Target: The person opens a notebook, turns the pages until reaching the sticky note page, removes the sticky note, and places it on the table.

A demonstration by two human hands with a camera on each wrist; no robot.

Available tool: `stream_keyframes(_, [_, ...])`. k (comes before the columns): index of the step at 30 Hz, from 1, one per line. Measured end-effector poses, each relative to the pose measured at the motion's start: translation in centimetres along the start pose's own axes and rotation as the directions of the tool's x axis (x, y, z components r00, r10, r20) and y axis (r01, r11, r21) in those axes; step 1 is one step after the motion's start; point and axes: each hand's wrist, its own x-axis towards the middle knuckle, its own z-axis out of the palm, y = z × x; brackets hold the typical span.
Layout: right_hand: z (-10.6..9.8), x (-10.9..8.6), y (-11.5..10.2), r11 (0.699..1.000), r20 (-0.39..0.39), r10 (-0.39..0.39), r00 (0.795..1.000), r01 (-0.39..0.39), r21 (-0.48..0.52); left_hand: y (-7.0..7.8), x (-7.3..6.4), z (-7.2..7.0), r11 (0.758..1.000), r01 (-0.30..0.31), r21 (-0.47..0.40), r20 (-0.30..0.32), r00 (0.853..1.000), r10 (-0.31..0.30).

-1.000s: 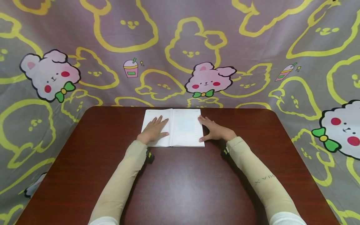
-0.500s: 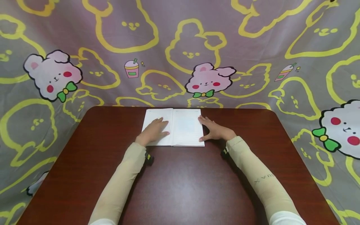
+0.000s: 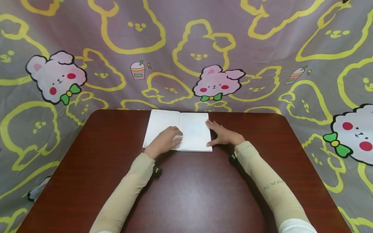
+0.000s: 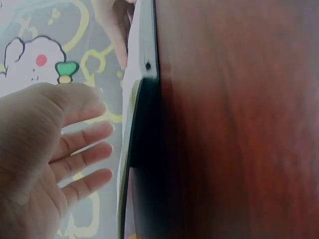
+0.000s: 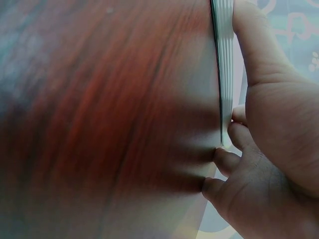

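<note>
A notebook [image 3: 196,132] with white, faintly lined pages lies spread open at the far side of the table. My left hand [image 3: 164,141] is over the inner lower part of the left page, near the spine, with fingers loosely bent. The left wrist view shows those fingers [image 4: 82,154] apart from one another and holding nothing, while the notebook's left half slopes up off the table over a dark shadow. At the right edge, my right hand [image 3: 225,134] spreads its thumb and fingers along the page side. The right wrist view shows the thumb by the stacked page edges [image 5: 226,64].
The dark red-brown wooden table [image 3: 186,191] has rounded back corners. Close behind it hangs a curtain [image 3: 163,48] printed with cartoon animals, which also runs down both sides. A small black device [image 3: 157,171] is strapped at the left wrist, with another at the right [image 3: 233,158].
My left hand has slid right toward the spine, its fingers drawing from spread to bent. The notebook's left half has shifted slightly outward and lifted. My right hand has stayed in place.
</note>
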Motion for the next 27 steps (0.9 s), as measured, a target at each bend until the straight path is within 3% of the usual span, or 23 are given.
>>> stream_keyframes(8, [0.1,-0.1,0.0,1.000,0.001,0.010,1.000,-0.010,0.007,1.7,0.1,0.6,0.997,-0.056,-0.048,0.038,0.998,0.058])
stream_keyframes(16, [0.1,0.0,0.1,1.000,-0.003,0.006,1.000,-0.006,0.000,2.2,0.4,1.4,0.997,-0.030,-0.070,0.115,0.993,0.038])
stream_keyframes(27, [-0.1,0.1,0.1,1.000,0.000,0.007,1.000,-0.007,-0.002,2.5,0.4,1.3,0.998,-0.044,-0.054,0.115,0.992,0.050])
